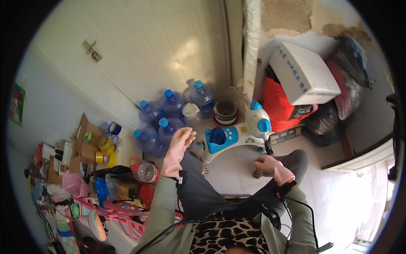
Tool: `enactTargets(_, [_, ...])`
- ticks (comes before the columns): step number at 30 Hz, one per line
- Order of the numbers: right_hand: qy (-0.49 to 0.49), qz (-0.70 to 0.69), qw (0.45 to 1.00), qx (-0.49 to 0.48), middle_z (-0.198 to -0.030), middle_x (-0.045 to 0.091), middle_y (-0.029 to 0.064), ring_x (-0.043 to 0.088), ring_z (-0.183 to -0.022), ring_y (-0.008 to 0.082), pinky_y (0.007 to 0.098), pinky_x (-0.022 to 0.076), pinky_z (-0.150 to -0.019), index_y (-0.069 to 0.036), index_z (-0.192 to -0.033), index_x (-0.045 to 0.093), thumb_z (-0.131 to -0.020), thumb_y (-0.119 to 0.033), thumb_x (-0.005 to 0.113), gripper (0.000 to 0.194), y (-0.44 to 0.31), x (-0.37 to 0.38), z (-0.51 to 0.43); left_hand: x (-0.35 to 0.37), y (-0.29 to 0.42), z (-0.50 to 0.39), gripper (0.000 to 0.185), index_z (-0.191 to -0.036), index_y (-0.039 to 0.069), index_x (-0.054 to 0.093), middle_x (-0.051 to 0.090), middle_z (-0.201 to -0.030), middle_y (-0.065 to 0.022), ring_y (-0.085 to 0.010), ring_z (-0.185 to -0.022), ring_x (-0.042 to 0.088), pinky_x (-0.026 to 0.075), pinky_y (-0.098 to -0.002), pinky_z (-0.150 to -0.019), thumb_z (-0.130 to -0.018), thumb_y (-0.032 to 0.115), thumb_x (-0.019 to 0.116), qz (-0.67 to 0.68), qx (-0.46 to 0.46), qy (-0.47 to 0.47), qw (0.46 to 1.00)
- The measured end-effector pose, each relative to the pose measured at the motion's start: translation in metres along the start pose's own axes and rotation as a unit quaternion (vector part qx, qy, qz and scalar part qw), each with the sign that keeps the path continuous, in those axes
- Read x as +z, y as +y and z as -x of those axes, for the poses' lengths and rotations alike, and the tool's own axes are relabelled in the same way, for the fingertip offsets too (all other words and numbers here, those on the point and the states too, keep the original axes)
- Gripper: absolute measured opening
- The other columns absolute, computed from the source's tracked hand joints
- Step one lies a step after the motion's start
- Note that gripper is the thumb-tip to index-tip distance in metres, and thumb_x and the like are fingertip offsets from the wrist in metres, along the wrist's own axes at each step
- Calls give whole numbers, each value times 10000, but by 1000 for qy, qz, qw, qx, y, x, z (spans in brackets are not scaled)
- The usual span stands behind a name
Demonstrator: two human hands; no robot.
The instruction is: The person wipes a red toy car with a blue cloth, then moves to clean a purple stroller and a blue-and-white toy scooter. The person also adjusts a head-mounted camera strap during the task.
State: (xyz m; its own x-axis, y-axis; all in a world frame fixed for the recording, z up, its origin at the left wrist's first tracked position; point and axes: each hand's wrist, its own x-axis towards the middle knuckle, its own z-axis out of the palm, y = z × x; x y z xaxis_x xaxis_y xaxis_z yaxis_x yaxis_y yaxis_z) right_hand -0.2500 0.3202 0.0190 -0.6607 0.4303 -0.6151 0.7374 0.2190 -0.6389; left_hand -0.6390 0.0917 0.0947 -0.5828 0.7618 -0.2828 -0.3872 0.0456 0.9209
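Observation:
My left hand (182, 138), with pink material over its wrist and palm, is raised beside the large blue water jugs (171, 127), its fingers bent; nothing is seen in it. On the right, my right hand (265, 163), also in pink, hovers near my knee with curled fingers; whether they pinch something small I cannot tell. Between and beyond the hands stands a child's white and blue ride-on toy (236, 136). A dark blue cloth (217, 136) lies bunched on its blue seat.
Behind the toy are a plant pot (225, 109) and a clear pitcher (191, 111). A white foam box (306, 73) rests on filled bags at the right. To the left are a cardboard box (77, 143) with tape rolls, a plastic bottle (146, 171) and a pink bicycle (127, 222).

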Motion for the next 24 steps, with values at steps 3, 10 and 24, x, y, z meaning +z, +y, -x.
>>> enactTargets(3, [-28,44,998,31,-1215,781,134,733,-1167,285,382,563,-1013,-126,-1344,722,-968,-445,657,497,-44,-11,-8,2,-6,-49,274,-1313,31,583,709,-1175,-115,-133,-963,706,573,-199,-781,-1093,187,629,-88,-45,-2,995])
enactTargets(10, [45,156,986,-50,-1384,695,181,649,-1297,353,426,514,-1095,-161,-1515,573,-963,-449,652,628,-156,19,-97,1,-50,-116,252,-1275,66,615,655,-1133,-72,-175,-1046,656,529,-299,-863,-1040,147,572,-258,-98,4,961])
enactTargets(24, [284,269,877,-280,-1541,569,160,529,-1420,388,507,470,-1129,-161,-1276,712,-905,-142,718,371,-104,94,-197,29,-75,-81,501,-1424,-27,598,619,-1443,-214,-370,-1354,561,460,-420,-1106,-991,223,625,-498,55,-122,857])
